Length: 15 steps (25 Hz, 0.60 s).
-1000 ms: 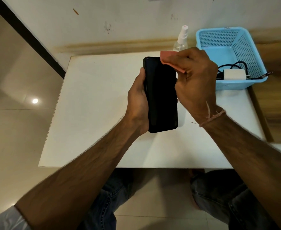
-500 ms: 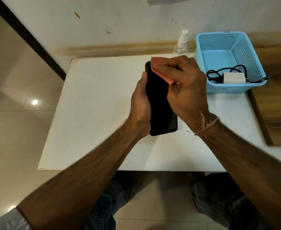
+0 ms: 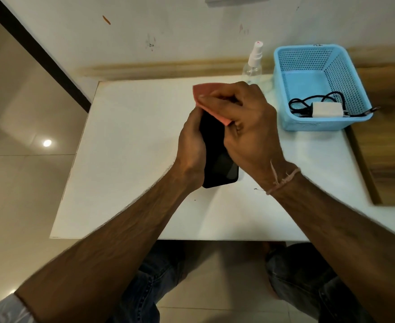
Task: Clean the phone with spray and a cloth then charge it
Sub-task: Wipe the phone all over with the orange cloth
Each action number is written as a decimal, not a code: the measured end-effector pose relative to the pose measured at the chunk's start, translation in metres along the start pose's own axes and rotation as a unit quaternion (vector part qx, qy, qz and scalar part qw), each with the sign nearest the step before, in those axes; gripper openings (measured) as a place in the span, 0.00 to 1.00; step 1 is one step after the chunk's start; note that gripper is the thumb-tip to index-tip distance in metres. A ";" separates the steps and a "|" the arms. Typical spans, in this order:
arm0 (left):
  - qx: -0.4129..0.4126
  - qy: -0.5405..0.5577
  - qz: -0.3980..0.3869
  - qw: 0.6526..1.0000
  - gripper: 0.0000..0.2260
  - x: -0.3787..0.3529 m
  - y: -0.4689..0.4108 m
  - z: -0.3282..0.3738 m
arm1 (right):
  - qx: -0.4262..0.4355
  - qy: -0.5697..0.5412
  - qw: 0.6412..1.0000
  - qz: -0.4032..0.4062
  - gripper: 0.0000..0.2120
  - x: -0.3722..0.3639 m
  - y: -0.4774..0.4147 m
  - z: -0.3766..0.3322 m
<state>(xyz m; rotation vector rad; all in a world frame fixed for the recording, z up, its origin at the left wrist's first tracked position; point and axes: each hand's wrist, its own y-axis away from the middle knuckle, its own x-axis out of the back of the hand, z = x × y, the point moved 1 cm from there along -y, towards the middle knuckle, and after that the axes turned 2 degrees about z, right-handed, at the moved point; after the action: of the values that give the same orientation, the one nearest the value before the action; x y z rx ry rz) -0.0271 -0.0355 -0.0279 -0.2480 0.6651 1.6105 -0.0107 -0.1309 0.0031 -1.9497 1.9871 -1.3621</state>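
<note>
- Head view: left hand [image 3: 191,145] grips the black phone [image 3: 217,157] above the desk [image 3: 126,145], fingers curled round its left edge.
- Right hand [image 3: 247,127] pinches the pink cloth [image 3: 209,99] against the phone's upper end.

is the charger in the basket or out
In. The white charger and its black cable lie inside the blue basket, unconnected to the phone.

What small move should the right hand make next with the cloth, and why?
Probably drag the pink cloth down the phone: the right hand presses it at the top end, the left hand grips the edge, and the lower part lies uncovered.
</note>
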 end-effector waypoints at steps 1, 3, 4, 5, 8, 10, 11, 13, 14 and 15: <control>0.004 0.009 -0.012 1.000 0.24 0.001 0.001 0.001 | 0.000 0.017 1.000 0.012 0.14 0.005 -0.003 0.010; 0.013 0.003 -0.030 0.999 0.26 0.005 -0.003 0.001 | -0.024 0.054 0.997 0.055 0.16 0.018 -0.007 0.028; 0.015 -0.006 -0.022 1.000 0.27 0.005 -0.004 0.000 | -0.029 0.059 0.996 0.059 0.17 0.020 -0.005 0.029; 0.019 -0.006 -0.014 1.000 0.26 0.005 -0.001 0.000 | -0.021 0.052 0.997 0.048 0.17 0.017 -0.001 0.027; 0.016 0.014 -0.011 1.000 0.22 0.003 0.002 0.002 | 0.020 0.002 1.000 -0.002 0.14 0.001 0.006 0.005; 0.015 0.001 -0.003 1.000 0.23 0.003 0.002 0.003 | 0.024 0.019 1.000 0.003 0.14 0.004 0.004 0.008; 0.018 -0.014 0.002 1.000 0.24 0.003 0.002 0.003 | 0.010 0.043 0.999 0.020 0.15 0.009 0.001 0.015; 0.030 -0.030 0.002 0.999 0.26 0.003 0.003 0.000 | -0.026 0.070 0.996 0.046 0.18 0.018 -0.003 0.025; 0.038 -0.025 0.000 0.999 0.26 0.002 0.003 -0.001 | -0.033 0.070 0.996 0.052 0.18 0.019 -0.003 0.025; 0.041 -0.013 -0.002 0.999 0.26 0.000 0.003 -0.001 | -0.028 0.060 0.996 0.051 0.16 0.016 -0.001 0.021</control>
<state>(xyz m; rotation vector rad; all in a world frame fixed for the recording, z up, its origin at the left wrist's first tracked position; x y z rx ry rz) -0.0306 -0.0359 -0.0274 -0.1676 0.7087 1.5765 -0.0006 -0.1555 -0.0006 -1.7990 2.1690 -1.4466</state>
